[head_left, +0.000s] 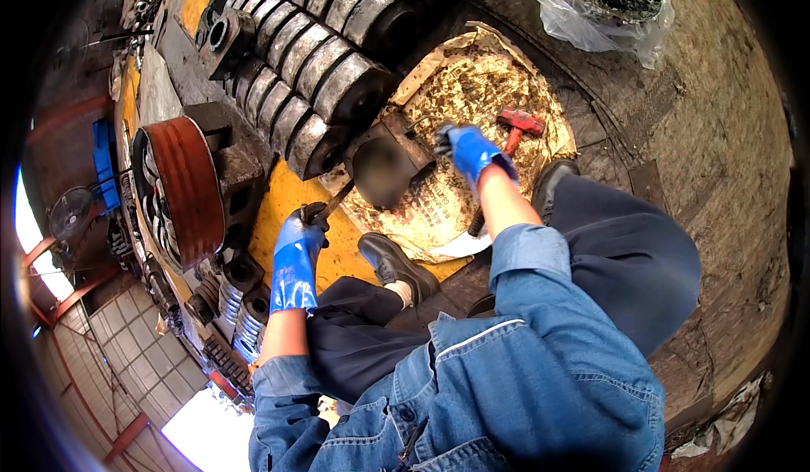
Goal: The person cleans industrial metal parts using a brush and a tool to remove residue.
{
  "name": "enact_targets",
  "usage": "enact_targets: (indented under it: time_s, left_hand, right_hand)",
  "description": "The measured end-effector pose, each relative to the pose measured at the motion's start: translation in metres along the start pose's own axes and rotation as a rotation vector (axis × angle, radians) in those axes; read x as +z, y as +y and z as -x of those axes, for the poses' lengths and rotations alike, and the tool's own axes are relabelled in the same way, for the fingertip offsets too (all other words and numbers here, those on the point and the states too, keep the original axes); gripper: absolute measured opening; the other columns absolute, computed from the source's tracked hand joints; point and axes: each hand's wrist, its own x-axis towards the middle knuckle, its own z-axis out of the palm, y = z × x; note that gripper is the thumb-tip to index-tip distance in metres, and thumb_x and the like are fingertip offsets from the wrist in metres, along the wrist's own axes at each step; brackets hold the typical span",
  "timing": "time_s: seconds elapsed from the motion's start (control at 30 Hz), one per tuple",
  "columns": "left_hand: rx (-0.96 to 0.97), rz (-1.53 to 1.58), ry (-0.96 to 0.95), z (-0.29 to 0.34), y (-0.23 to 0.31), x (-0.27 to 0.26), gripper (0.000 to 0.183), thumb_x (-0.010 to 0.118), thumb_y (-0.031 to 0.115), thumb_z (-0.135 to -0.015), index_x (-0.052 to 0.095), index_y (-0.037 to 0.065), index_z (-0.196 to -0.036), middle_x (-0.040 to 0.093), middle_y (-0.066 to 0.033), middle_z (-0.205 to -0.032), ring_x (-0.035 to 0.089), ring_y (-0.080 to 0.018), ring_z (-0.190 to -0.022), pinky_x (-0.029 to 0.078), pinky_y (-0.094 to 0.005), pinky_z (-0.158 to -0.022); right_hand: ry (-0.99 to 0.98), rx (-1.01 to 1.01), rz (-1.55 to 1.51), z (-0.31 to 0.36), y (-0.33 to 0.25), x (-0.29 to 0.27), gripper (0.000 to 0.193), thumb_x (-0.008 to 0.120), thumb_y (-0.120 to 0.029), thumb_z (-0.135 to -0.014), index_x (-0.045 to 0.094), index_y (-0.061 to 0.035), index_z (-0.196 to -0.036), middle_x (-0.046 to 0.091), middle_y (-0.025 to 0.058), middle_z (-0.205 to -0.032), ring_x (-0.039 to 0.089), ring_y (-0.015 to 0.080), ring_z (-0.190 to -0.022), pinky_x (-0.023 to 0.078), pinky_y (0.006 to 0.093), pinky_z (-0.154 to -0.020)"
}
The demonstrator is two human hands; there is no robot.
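Observation:
A dark, greasy metal block (416, 153) with a round opening lies on a stained paper sack (498, 75) between my feet. The inside of its opening is blurred. My left hand (302, 240), in a blue glove with dark fingers, is closed around a thin bar-like tool (339, 197) that slants toward the block's near left side. Close to the block's right corner is my right hand (467, 147), gloved alike. Its fingers are curled, and what they hold, if anything, cannot be made out. Just right of that hand lies a red-headed hammer (521, 121), partly hidden behind my wrist.
Rows of ribbed metal cylinders (316, 63) stand beyond and left of the block. A rust-red drum (187, 189) holding metal parts is at the left. A plastic-lined bucket (645, 12) sits far right. My shoe (392, 265) rests beside the sack's near edge.

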Motion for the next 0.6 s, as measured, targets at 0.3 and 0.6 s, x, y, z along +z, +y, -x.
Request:
enact_targets:
  time_s: [0.3,0.6]
  left_hand:
    - [0.051,0.051,-0.029,-0.001,-0.016,-0.008,0.031,0.06,0.008,-0.093,0.062,0.003,-0.124,0.066,-0.0086,-0.081,0.06,-0.0148,-0.06,0.047,-0.0293,-0.048]
    - [0.048,-0.153,0.084,0.075,0.015,-0.013,0.039,0.062,0.026,-0.092,0.06,0.001,-0.122,0.069,-0.0165,-0.08,0.066,-0.0179,-0.064,0.05,-0.0323,-0.058]
  right_hand:
    - [0.282,-0.127,-0.42,0.027,-0.067,-0.092,0.031,0.053,-0.029,-0.099,0.065,-0.0048,-0.084,0.067,0.0068,-0.071,0.062,0.0173,-0.055,0.051,0.0304,-0.052]
    - [0.129,-0.227,0.559,0.124,-0.017,0.003,0.034,0.048,-0.024,-0.094,0.066,-0.0045,-0.115,0.065,0.0167,-0.116,0.064,0.024,-0.101,0.049,0.0334,-0.09]
